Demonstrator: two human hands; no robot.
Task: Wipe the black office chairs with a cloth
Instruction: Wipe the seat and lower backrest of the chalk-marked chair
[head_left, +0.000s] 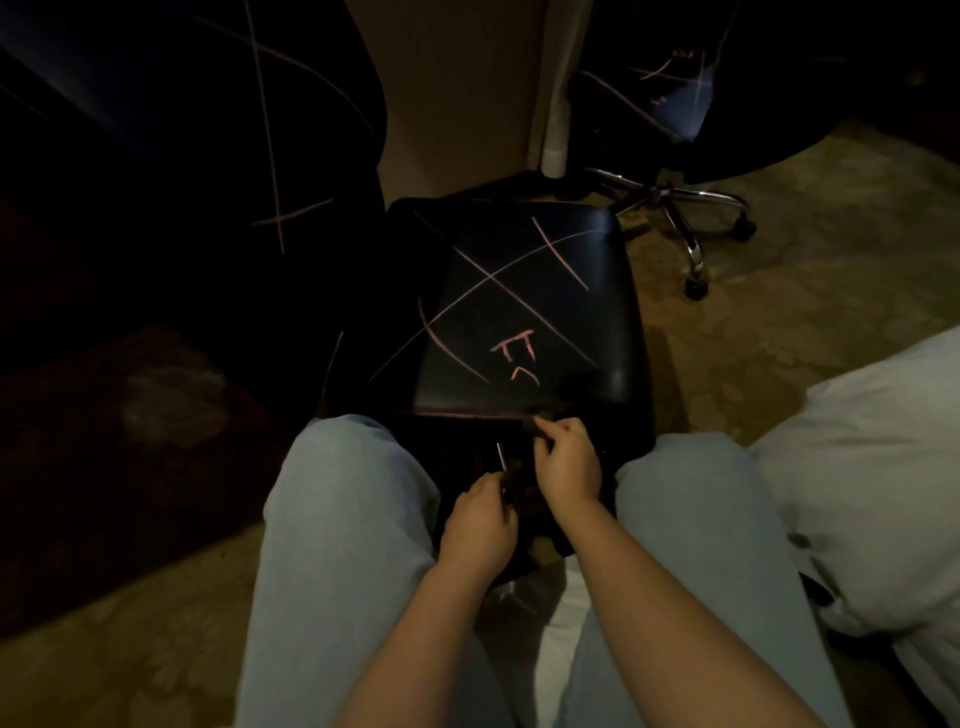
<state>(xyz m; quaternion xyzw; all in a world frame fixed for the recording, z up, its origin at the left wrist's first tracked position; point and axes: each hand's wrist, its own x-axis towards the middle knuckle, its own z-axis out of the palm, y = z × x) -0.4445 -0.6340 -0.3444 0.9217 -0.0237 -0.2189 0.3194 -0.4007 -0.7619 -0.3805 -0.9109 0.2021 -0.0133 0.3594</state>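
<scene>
A black office chair (587, 322) stands directly in front of a seated person, its seat between their knees in pale jeans (337, 519). Pink chalk lines (488, 280) cross the seat, with a small scrawled face nearer its front edge. A tall black backrest (208, 130), also marked in pink, rises at the left. A second black chair (675, 78) on a chrome wheeled base (675, 208) stands farther back to the right.

Both forearms reach forward and down between the thighs, wrists close together. The right hand (566, 462) lies farther forward, at the seat's front edge, knuckles up and fingers bent. Its grip is pinched on the upper end of a dark cloth (537, 423) that touches the edge of the seat. The left hand (480, 525) sits just behind and to the left, fingers curled inward. Its grip is closed on the dark bunched lower part of the cloth. A thin pale sliver (500, 457) stands just above the left fingers; the light is too dim to tell what it is.

White bedding (872, 467) lies at the right, and patterned carpet (779, 338) covers the floor.
</scene>
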